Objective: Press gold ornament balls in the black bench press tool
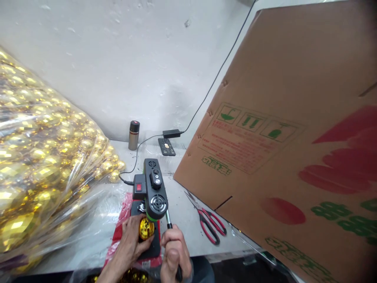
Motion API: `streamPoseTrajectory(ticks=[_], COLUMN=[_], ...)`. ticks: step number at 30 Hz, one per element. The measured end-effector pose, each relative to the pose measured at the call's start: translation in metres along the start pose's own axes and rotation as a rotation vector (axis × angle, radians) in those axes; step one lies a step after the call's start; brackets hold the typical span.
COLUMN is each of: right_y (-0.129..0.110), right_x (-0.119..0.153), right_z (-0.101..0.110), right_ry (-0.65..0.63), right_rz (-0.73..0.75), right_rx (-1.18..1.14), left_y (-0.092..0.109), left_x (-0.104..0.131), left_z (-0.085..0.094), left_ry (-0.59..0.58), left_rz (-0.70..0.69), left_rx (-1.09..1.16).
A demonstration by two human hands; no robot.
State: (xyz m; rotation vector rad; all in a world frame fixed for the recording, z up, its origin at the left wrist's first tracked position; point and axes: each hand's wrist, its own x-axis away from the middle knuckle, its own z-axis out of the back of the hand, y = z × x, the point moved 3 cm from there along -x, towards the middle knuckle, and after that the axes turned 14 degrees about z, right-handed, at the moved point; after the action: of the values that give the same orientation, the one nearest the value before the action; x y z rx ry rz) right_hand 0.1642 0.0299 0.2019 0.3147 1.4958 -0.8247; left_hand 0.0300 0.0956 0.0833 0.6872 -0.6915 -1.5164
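Note:
A shiny gold ball [146, 230] is held under the head of a small black bench drill press [150, 179]. My left hand [129, 240] is closed around the ball from the left, with the thumb along its near side. The machine's lever [168, 220] slants down on the right, and my right hand [176, 251] is wrapped round its black grip. The drill bit is hidden behind the ball and the head. Beneath the machine's dark base lies a red sheet [118, 232]. A red switch [139, 187] shows on the machine's left side.
Clear plastic bags of gold balls [44, 157] fill the left. A big cardboard box [279, 98] leans in on the right, with red-handled scissors [210, 224] beside it. Behind stand a flask [134, 135], a phone-like black slab [166, 147] and a corded power adapter [171, 134].

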Motion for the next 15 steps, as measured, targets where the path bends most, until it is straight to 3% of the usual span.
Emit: streamPoseTrajectory(ticks=[11, 15], right_y=[0.013, 0.008], right_x=[0.025, 0.01], right_z=[-0.003, 0.001], right_ry=[-0.091, -0.142], right_rz=[0.141, 0.168], right_rx=[0.005, -0.009], left_y=[-0.005, 0.0], left_x=[-0.001, -0.002], left_z=[-0.006, -0.001], left_ry=[0.05, 0.024], left_rz=[-0.068, -0.04], left_rx=[0.004, 0.026])
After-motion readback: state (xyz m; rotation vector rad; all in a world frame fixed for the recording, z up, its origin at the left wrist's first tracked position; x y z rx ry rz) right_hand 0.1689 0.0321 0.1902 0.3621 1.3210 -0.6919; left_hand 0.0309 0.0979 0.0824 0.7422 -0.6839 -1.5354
